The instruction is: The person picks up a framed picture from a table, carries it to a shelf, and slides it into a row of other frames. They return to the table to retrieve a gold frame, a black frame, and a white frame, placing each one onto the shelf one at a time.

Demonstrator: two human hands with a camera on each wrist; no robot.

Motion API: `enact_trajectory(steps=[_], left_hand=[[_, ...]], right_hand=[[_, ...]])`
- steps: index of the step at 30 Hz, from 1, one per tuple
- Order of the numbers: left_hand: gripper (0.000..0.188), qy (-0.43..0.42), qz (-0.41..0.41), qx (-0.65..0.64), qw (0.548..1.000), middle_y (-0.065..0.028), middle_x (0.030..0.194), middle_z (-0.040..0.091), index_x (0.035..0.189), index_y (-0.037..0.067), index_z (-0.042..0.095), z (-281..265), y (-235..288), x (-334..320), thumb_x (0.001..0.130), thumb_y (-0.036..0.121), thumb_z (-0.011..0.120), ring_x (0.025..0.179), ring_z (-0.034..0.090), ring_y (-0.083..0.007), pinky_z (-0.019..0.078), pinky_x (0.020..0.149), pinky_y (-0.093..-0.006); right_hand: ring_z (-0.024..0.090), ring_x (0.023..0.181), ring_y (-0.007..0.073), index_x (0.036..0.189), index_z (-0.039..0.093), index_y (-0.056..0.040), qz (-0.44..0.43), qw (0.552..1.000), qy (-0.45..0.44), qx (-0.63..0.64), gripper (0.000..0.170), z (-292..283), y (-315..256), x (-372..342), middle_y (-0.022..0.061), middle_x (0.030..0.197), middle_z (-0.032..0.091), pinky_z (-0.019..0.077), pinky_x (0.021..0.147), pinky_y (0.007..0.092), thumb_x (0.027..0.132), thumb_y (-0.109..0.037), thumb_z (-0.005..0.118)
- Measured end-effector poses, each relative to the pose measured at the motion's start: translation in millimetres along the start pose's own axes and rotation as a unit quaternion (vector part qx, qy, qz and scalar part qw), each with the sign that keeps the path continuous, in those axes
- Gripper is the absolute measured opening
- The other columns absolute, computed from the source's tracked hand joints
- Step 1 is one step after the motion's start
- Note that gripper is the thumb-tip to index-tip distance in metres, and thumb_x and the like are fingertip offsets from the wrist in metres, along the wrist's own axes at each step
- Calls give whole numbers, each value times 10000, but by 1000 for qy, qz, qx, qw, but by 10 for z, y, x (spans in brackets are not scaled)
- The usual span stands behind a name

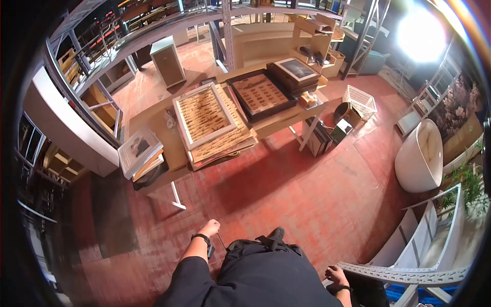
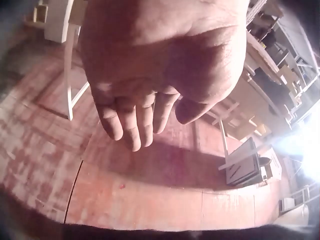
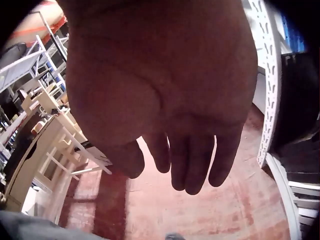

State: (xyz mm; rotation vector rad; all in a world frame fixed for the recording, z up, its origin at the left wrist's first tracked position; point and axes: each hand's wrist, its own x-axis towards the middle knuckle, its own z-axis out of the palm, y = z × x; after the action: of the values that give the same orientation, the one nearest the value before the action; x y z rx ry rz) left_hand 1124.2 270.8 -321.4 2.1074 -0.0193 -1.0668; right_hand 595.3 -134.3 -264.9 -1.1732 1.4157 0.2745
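Note:
My left hand (image 1: 208, 228) hangs in front of my body over the red floor. In the left wrist view its fingers (image 2: 131, 125) droop loosely and hold nothing. Low at my right side is my right hand (image 1: 337, 277), beside a perforated metal rail (image 1: 404, 273). The right wrist view shows that palm in shadow, its fingers (image 3: 192, 165) relaxed and bare. Ahead of me stands a wooden table (image 1: 143, 117). On it lie a white-framed display case (image 1: 204, 115) with rows of small pieces, a dark-edged case (image 1: 261, 94), and a dark box (image 1: 295, 71).
A clear-lidded box (image 1: 139, 148) sits at the table's left end. Flat dark panels (image 1: 318, 139) lean by the table's right legs, near a white basket (image 1: 360, 100). At right are a white tub-shaped chair (image 1: 419, 156) and a bright lamp (image 1: 422, 36). Metal shelving (image 1: 227, 36) runs behind.

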Motion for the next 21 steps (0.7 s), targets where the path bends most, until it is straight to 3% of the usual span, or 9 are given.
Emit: enact_trajectory(steps=[5, 8, 10, 12, 14, 16, 17, 19, 21], left_hand=[[160, 33, 31, -17, 999, -37, 782, 638, 902, 66, 614, -17, 855, 85, 924, 199, 528, 698, 599, -136, 478, 614, -319], [258, 71, 128, 10, 989, -56, 850, 655, 1093, 23, 630, 50, 1482, 75, 922, 206, 568, 762, 622, -150, 504, 689, -313], [316, 68, 133, 22, 989, -94, 886, 676, 1162, 15, 620, 80, 1603, 60, 910, 203, 584, 807, 642, -176, 515, 734, -328], [321, 176, 194, 24, 965, -135, 878, 688, 1144, 14, 621, 99, 1793, 58, 897, 218, 598, 821, 657, -221, 523, 764, -352], [402, 219, 184, 47, 957, -180, 952, 666, 1204, 11, 568, 64, 1950, 80, 854, 196, 641, 869, 658, -286, 528, 793, -378], [529, 352, 217, 102, 905, -199, 1102, 603, 1271, 17, 499, 6, 2024, 81, 800, 165, 689, 998, 614, -346, 512, 869, -406], [529, 358, 210, 101, 904, -199, 1102, 603, 1271, 17, 499, -39, 2056, 71, 800, 165, 689, 998, 614, -346, 512, 869, -406], [651, 460, 264, 240, 813, -203, 1234, 514, 1306, 16, 456, -145, 2168, 47, 737, 156, 740, 1125, 532, -378, 466, 962, -434], [670, 462, 264, 263, 805, -201, 1264, 493, 1303, 13, 459, -211, 2401, -161, 722, 166, 754, 1164, 499, -382, 438, 995, -449]], right_hand=[[673, 917, 230, 1263, 555, -20, -70, 998, -1, -12, 374, -285, -779, 466, 116, 1051, 683, 525, 728, 365, 952, -219, 614], [673, 911, 216, 1259, 569, -21, -90, 995, -18, -29, 375, -363, -1163, 812, 114, 1060, 684, 522, 731, 351, 944, -221, 611], [672, 907, 208, 1254, 579, -17, -80, 996, -23, -38, 371, -358, -1245, 865, 110, 1051, 685, 520, 734, 344, 943, -219, 599], [670, 891, 210, 1247, 581, -9, -90, 994, -45, -50, 375, -325, -1385, 945, 104, 1034, 687, 521, 733, 347, 941, -226, 602], [667, 879, 207, 1240, 582, -3, -87, 993, -60, -58, 373, -299, -1477, 1003, 98, 1018, 687, 521, 733, 343, 940, -223, 605], [667, 889, 209, 1235, 582, -2, -85, 991, -75, -69, 375, -270, -1476, 1073, 102, 1030, 688, 522, 741, 351, 940, -232, 612], [667, 889, 209, 1235, 582, -2, -85, 990, -81, -76, 375, -259, -1470, 1095, 102, 1030, 688, 522, 741, 351, 940, -232, 612], [673, 906, 226, 1228, 587, -11, -30, 992, -106, -57, 375, -258, -1460, 1197, 104, 1028, 690, 525, 744, 366, 938, -246, 618], [680, 903, 234, 1208, 603, -30, 5, 989, -130, -75, 356, -250, -1615, 1266, 95, 1009, 694, 528, 740, 367, 936, -259, 616]])
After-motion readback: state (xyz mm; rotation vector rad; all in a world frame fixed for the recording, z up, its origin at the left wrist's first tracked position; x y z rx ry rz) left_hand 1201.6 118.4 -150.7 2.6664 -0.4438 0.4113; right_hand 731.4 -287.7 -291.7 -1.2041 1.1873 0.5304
